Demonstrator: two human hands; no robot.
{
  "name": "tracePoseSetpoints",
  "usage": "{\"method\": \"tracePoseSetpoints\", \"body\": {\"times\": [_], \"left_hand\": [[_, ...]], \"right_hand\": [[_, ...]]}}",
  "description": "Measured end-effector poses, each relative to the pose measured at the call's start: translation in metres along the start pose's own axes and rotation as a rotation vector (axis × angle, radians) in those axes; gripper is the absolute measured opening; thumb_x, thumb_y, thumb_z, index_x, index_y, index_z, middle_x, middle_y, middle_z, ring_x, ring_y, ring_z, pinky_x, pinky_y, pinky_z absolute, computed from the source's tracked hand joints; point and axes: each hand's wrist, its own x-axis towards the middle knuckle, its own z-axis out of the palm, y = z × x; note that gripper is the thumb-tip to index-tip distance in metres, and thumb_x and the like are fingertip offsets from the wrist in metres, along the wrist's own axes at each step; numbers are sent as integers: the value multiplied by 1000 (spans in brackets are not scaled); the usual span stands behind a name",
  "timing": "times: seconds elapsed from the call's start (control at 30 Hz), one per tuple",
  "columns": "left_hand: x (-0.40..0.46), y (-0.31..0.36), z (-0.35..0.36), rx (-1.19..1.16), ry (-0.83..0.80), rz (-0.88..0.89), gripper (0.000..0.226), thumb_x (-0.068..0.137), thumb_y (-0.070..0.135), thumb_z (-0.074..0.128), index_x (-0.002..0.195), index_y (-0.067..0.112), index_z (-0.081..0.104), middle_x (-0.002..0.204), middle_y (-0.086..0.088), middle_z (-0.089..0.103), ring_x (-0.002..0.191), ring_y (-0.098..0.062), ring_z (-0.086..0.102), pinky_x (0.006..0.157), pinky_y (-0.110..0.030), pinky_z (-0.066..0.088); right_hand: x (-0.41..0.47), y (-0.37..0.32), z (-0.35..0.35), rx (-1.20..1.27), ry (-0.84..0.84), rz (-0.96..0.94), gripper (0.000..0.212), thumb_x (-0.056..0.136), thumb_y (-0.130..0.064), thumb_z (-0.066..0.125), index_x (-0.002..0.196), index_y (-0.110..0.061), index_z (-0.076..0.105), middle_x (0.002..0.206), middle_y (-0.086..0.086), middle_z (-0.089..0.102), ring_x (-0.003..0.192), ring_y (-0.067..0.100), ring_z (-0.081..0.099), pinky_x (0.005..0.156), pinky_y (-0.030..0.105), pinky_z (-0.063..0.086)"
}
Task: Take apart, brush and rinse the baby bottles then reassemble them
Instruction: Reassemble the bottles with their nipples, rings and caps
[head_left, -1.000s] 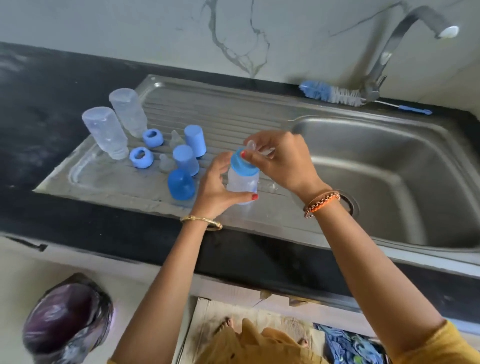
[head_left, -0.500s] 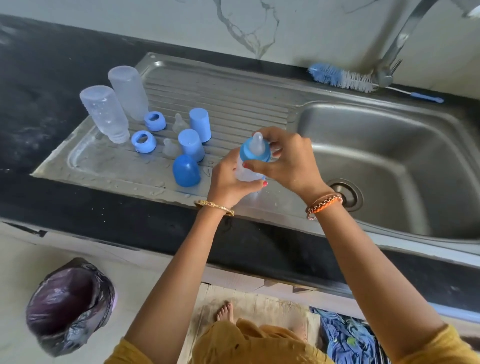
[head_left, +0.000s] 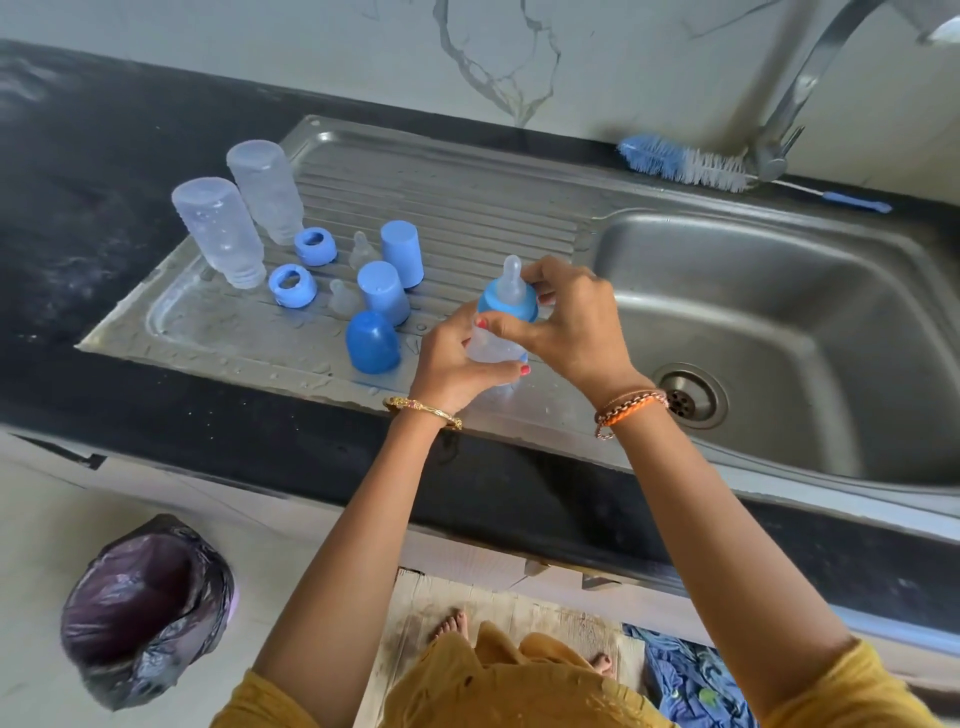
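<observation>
A small clear baby bottle with a blue collar and a clear teat is held over the steel drainboard. My left hand grips the bottle's body from below. My right hand pinches the blue collar. On the drainboard to the left stand two upturned clear bottles, two blue collars, two loose teats and three blue caps.
The sink basin with its drain lies to the right. A blue and white bottle brush rests behind it under the tap. A bin lined with a dark bag stands on the floor at lower left.
The teat now stands up through the blue collar on the bottle. My right hand has shifted from over the top to the collar's side. The view moved closer.
</observation>
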Motion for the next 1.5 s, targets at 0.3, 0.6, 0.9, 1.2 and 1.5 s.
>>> {"method": "tracePoseSetpoints", "body": {"times": [0.3, 0.6, 0.9, 1.2, 1.5], "left_hand": [[3, 1, -2, 7, -17, 6, 47, 65, 6, 81, 105, 17, 58, 88, 16, 61, 83, 8, 58, 69, -3, 40], [10, 17, 3, 83, -47, -18, 50, 59, 12, 86, 104, 15, 64, 95, 1, 68, 93, -13, 62, 79, -23, 48], [7, 27, 15, 7, 75, -21, 51, 51, 13, 89, 92, 23, 61, 82, 12, 64, 79, -2, 59, 67, -11, 47], [11, 37, 35, 4, 86, -48, 44, 44, 28, 87, 81, 24, 63, 70, 10, 59, 65, 1, 52, 58, -13, 41], [6, 47, 45, 21, 80, 42, 47, 44, 28, 84, 88, 32, 66, 75, 13, 66, 72, -2, 58, 62, -10, 42]], "right_hand": [[-5, -2, -9, 153, -189, -76, 73, 70, -17, 79, 133, -9, 44, 123, 6, 58, 112, 22, 54, 99, 33, 41], [-1, 3, -12, 112, -40, 1, 60, 59, -34, 87, 102, -3, 60, 91, -2, 55, 82, 16, 51, 75, 22, 42], [-7, 10, -20, 305, -56, 19, 59, 65, -20, 84, 118, -9, 58, 102, -6, 62, 93, 13, 60, 88, 23, 47], [-12, 24, -38, 452, -107, 64, 76, 68, -25, 70, 138, -15, 40, 135, -2, 48, 126, 9, 43, 104, 14, 32], [-17, 25, -41, 459, 16, 75, 73, 63, -39, 78, 127, -22, 46, 119, -1, 55, 110, 14, 53, 96, 30, 46]]}}
